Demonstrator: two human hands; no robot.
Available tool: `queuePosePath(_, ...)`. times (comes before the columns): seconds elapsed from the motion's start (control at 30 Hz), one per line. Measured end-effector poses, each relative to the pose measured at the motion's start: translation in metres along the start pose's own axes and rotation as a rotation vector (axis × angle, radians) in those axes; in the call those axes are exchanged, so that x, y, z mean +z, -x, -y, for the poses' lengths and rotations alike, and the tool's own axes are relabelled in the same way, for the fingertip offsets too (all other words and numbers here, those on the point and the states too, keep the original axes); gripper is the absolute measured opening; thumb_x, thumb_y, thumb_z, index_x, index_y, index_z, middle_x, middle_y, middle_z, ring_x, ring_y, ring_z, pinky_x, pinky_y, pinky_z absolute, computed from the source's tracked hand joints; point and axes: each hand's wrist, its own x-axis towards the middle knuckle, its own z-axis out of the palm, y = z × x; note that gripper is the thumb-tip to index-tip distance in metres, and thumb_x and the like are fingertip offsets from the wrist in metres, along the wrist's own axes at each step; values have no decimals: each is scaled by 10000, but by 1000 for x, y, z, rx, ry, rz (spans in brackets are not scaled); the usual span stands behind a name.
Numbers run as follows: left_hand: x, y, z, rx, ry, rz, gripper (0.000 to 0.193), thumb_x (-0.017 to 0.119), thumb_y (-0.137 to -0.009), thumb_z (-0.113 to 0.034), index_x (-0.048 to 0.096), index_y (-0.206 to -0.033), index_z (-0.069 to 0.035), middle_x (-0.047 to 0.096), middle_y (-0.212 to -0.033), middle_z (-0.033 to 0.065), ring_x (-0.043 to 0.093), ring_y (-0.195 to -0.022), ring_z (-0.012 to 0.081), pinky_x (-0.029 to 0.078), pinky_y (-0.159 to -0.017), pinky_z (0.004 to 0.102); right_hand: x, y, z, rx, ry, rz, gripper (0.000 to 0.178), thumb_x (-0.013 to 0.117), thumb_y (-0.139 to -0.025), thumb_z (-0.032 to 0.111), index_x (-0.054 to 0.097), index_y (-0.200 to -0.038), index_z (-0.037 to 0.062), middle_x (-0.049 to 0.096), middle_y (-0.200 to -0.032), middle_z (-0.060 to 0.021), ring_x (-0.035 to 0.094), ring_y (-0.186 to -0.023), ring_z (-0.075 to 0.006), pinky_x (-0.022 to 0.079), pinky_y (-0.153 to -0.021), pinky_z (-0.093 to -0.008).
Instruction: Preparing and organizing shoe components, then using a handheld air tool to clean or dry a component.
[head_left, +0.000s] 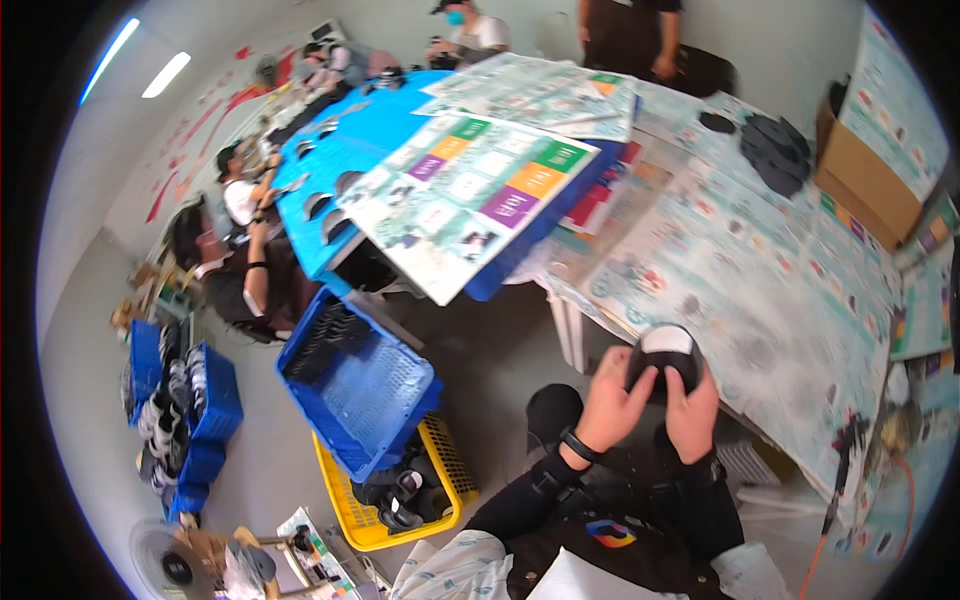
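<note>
In front of me, near the table's edge, my left hand (607, 408) and my right hand (692, 412) hold a dark rounded piece (650, 372) between them. It looks cup-shaped, black with a white patch on its far part, and I cannot make out its exact kind. Both thumbs press on its near side, while the other fingers wrap around its edges and are partly hidden. The piece is held just over the near edge of a table (740, 270) covered with printed sheets.
A blue crate (400, 370) with dark curved pieces rests on a yellow basket (345, 525) at left. Blue bins (215, 400) stand farther left. A cordless-looking tool with an orange cable (820, 545) hangs at right. Several people sit around the blue table (390, 110).
</note>
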Motion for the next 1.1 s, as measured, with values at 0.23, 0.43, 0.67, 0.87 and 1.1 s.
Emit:
queuePosePath(0.23, -1, -9, -9, -80, 64, -25, 221, 645, -982, -116, 619, -1115, 58, 595, -1052, 172, 619, -935, 316, 491, -827, 376, -2, -18, 30, 70, -93, 53, 300, 665, -940, 160, 608, -1163, -31, 669, -933, -280, 637, -900, -497, 520, -717, -449)
queuePosePath(0.43, 15, -6, -9, -14, -55, 18, 236, 648, -986, -121, 616, -1145, 50, 614, -1047, 155, 624, -943, 289, 496, -824, 363, -10, -11, 16, 125, -120, -10, 284, 662, -950, 168, 589, -1152, -17, 672, -890, -273, 653, -877, -483, 524, -694, -442)
queuePosePath(0.67, 23, -7, -14, -86, -39, 59, 205, 650, -968, -97, 639, -1108, 52, 646, -995, 187, 640, -907, 359, 500, -811, 390, -31, -11, -1, 123, -49, 68, 321, 665, -935, 185, 575, -1157, -28, 654, -828, -296, 647, -832, -486, 511, -671, -488)
queuePosePath(0.87, 35, -15, -4, -85, -125, 197, 236, 705, -928, -73, 677, -1134, 39, 749, -984, 160, 709, -898, 210, 534, -803, 339, -68, -12, -5, 225, -46, 251, 450, 683, -938, 237, 527, -1252, -45, 663, -960, -318, 651, -925, -478, 514, -789, -501)
queuePosePath(1.1, 23, -73, -4, 24, -351, 170, 292, 740, -887, -134, 664, -1116, 30, 696, -932, 266, 678, -900, 451, 532, -739, 433, -235, -7, -39, 99, 514, -95, 387, 717, -923, 224, 620, -1233, 13, 646, -1228, -197, 612, -1153, -376, 486, -991, -410)
